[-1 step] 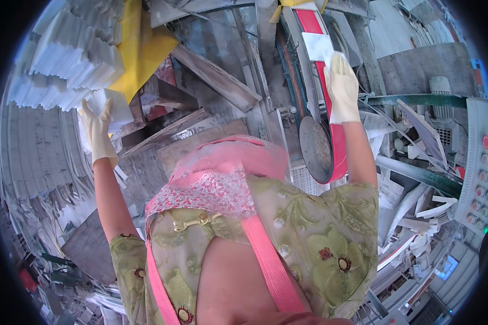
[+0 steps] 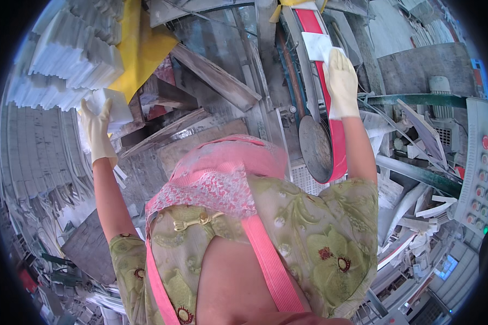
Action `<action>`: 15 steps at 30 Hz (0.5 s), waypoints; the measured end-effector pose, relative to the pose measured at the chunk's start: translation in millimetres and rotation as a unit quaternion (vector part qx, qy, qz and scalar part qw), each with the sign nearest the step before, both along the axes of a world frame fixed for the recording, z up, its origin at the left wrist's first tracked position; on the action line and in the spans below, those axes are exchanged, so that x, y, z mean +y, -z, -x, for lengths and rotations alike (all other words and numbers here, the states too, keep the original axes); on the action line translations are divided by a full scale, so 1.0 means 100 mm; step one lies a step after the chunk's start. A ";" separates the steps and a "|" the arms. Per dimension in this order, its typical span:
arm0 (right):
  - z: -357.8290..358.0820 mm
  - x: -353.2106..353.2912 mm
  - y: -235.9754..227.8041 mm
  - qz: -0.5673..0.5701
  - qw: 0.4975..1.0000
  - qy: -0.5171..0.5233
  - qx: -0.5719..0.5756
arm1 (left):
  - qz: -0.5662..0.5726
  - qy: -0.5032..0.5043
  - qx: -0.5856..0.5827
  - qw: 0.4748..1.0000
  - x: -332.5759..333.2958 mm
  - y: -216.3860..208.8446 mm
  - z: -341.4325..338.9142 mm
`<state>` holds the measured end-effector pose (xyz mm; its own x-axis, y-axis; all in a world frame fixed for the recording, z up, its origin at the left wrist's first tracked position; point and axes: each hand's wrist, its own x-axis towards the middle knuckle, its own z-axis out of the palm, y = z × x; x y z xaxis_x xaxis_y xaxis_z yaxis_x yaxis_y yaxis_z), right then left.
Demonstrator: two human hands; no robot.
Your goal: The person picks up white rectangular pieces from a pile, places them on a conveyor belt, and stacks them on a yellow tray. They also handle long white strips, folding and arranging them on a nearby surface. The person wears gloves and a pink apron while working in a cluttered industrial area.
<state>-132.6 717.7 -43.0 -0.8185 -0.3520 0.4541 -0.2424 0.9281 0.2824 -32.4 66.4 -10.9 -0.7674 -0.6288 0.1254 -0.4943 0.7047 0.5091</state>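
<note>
Both of my hands wear cream rubber gloves. At the left, my left hand point(image 2: 97, 127) grips the near edge of a white stone block point(image 2: 113, 105) at the end of a row of stacked white slabs point(image 2: 73, 57); its thumb and fingers are spread around that edge. My right hand point(image 2: 341, 81) reaches over a red belt point(image 2: 339, 146). Its fingers lie together against the lower right corner of a flat white tile point(image 2: 315, 45), which rests across the belt. Part of that corner is hidden under the fingers.
A yellow sheet point(image 2: 133, 51) hangs beside the slabs. Wooden boards point(image 2: 217, 78) lie in the middle, and a round grey wheel point(image 2: 315, 146) sits at the belt's near end. A button panel point(image 2: 477, 173) stands at far right, beyond green rails point(image 2: 417, 101) and stone scraps point(image 2: 417, 233).
My right hand has slid slightly farther away along the belt, against the tile. My left hand and the white block look the same.
</note>
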 end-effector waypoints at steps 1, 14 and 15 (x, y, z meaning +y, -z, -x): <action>0.07 -0.02 -0.02 -0.033 0.999 0.015 -0.031 | -0.005 0.006 0.004 1.000 -0.01 0.01 0.00; 0.51 -0.21 0.15 -0.081 0.974 0.093 -0.191 | 0.020 0.009 -0.009 1.000 0.00 0.02 -0.07; 0.55 -0.23 0.20 -0.071 0.979 0.080 -0.173 | 0.038 0.008 -0.011 0.999 0.02 0.01 -0.07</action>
<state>-187.8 694.5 -63.5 -0.9644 -0.2465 0.0954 -0.2015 0.9193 0.3380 -25.3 68.2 -11.6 -0.7806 -0.6051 0.1564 -0.4921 0.7494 0.4429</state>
